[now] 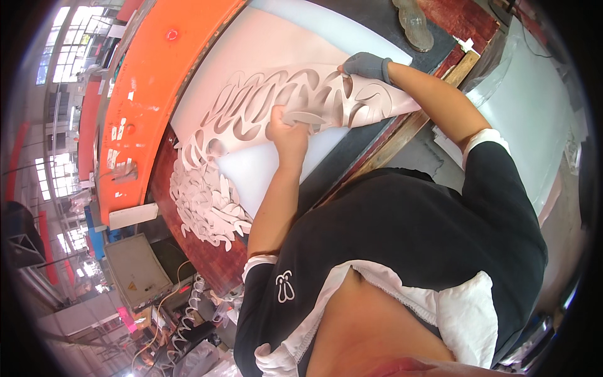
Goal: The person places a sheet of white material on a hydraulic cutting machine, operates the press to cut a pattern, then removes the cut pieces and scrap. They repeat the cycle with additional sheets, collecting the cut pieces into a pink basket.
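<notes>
A pale pink sheet lies on a white board, its near part cut through with rows of curved, strap-like openings. My bare left hand is closed on a curved pale cut piece above the cut rows. My right hand, in a grey glove, is closed on the sheet's edge at the right, where the cut part is lifted and wavy. Its fingertips are partly hidden. Left of the sheet, a heap of loose pale cut pieces rests on the reddish table.
A large orange machine beam runs along the left of the table. A brown, sole-shaped block lies on the dark surface at the far right. Clear plastic covers a pale stack to my right. A grey metal box stands at lower left.
</notes>
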### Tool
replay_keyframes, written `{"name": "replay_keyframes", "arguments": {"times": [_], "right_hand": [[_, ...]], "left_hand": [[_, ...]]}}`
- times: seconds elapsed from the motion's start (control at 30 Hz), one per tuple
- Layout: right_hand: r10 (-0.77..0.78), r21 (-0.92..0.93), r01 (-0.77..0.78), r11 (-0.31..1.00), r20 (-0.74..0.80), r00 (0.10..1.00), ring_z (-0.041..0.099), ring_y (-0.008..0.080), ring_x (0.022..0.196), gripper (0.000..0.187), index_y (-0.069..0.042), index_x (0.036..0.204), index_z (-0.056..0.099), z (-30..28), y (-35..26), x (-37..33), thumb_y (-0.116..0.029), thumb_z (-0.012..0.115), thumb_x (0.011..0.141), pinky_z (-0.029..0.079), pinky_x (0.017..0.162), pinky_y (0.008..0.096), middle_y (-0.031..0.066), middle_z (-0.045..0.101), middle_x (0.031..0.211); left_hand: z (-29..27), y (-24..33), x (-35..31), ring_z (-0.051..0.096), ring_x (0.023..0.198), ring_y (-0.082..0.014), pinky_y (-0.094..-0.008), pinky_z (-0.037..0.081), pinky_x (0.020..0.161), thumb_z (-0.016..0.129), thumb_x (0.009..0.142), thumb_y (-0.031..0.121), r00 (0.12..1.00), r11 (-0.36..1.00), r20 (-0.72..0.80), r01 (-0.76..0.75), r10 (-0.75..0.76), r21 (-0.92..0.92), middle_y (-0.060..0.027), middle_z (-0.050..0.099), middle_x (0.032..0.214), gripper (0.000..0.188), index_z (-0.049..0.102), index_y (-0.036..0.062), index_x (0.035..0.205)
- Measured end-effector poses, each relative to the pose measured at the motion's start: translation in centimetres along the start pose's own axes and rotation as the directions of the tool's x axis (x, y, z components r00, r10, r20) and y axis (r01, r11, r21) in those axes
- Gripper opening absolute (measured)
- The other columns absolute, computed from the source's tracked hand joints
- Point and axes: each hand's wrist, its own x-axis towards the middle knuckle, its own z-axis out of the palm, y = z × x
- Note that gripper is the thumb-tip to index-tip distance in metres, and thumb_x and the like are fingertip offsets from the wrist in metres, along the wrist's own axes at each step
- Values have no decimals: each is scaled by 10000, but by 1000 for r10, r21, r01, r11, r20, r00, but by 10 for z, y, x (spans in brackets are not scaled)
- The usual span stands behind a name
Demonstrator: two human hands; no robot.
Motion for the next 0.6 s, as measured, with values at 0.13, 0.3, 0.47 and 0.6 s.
{"name": "replay_keyframes", "arguments": {"times": [0.13, 0.3, 0.47, 0.6], "right_hand": [[-52, -8, 51, 999, -38, 998, 564, 202, 909, 461, 1, 980, 649, 10, -7, -8, -419, 564, 813, 416, 820, 294, 137, 628, 1020], [106, 490, -61, 869, -63, 992, 549, 85, 626, 240, -44, 851, 661, 23, -37, -24, -281, 634, 823, 453, 570, 224, 15, 618, 737], [119, 431, -82, 899, -59, 991, 557, 102, 621, 253, -58, 855, 664, 28, -60, -34, -304, 639, 801, 451, 562, 234, 24, 620, 753], [89, 471, -57, 880, -46, 995, 560, 132, 642, 275, -68, 829, 665, 33, -60, -33, -335, 639, 768, 443, 568, 268, 36, 616, 782]], "left_hand": [[-12, 16, -9, 554, 756, -178, -290, 461, 645, 492, 669, -80, 964, 833, 180, 262, -198, -488, -65, 537, 845, 358, 481, 31, 1008], [16, 18, -18, 549, 845, -218, -317, 460, 714, 522, 667, -34, 851, 913, 504, 313, -147, -262, -83, 527, 970, 574, 421, 29, 1229], [52, 17, -17, 547, 917, -294, -367, 435, 794, 659, 666, 120, 906, 834, 370, -358, 203, 420, -155, 553, 966, 579, 412, 21, 1180], [60, 13, -18, 549, 884, -314, -375, 435, 768, 655, 662, 106, 869, 751, 286, -494, 405, 438, -163, 561, 947, 492, 455, 45, 1108]]}}
